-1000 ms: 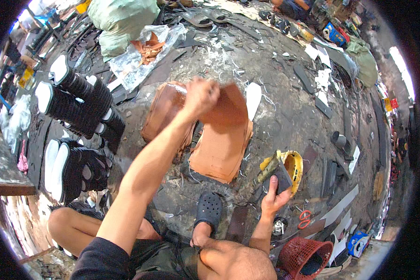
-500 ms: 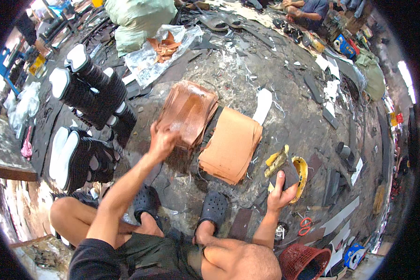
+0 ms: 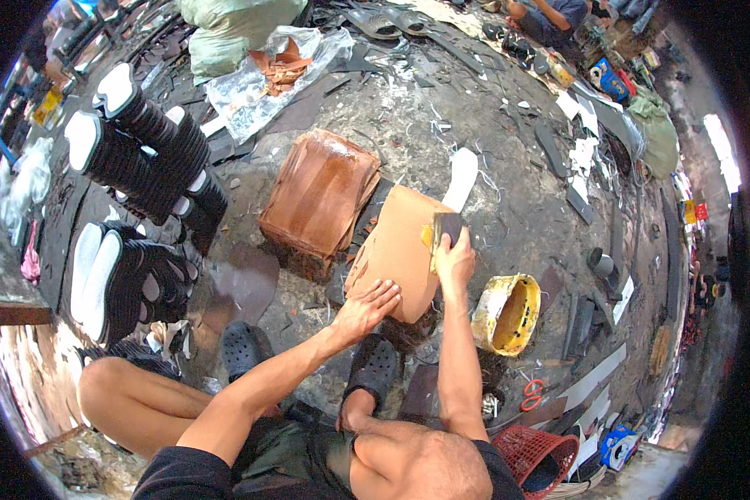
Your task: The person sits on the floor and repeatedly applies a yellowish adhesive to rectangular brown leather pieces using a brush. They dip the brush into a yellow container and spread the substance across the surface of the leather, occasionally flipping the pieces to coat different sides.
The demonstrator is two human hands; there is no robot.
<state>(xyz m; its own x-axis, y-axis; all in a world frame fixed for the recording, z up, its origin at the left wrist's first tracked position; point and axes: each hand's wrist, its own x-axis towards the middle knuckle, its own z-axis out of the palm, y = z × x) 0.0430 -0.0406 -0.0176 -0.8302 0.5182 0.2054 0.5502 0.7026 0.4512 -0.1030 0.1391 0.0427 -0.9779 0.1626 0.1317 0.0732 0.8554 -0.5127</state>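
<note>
My left hand [image 3: 368, 310] lies with fingers stretched out on the near left edge of a stack of tan sheets [image 3: 400, 246], which look like leather. A dark flat spreader [image 3: 447, 225] smeared with yellow glue is gripped in my right hand [image 3: 455, 262], at the right edge of the tan stack. To the left sits a second stack of darker, glossy brown sheets [image 3: 321, 192]. An open tub [image 3: 482, 323], streaked with yellow glue, stands on the floor right of my right forearm. Beyond the tan stack lies a white sole-shaped piece [image 3: 461, 180].
Stacked black soles with white tops [image 3: 100, 271] stand at the left. Red-handled scissors [image 3: 532, 394] and a red basket [image 3: 535, 457] are at lower right. A clear plastic bag [image 3: 242, 104] bearing brown scraps lies farther off. Another person [image 3: 550, 21] sits at the far right.
My left hand has moved from the brown stack onto the tan one. My right hand has carried the spreader from beside the tub to the tan stack's right edge.
</note>
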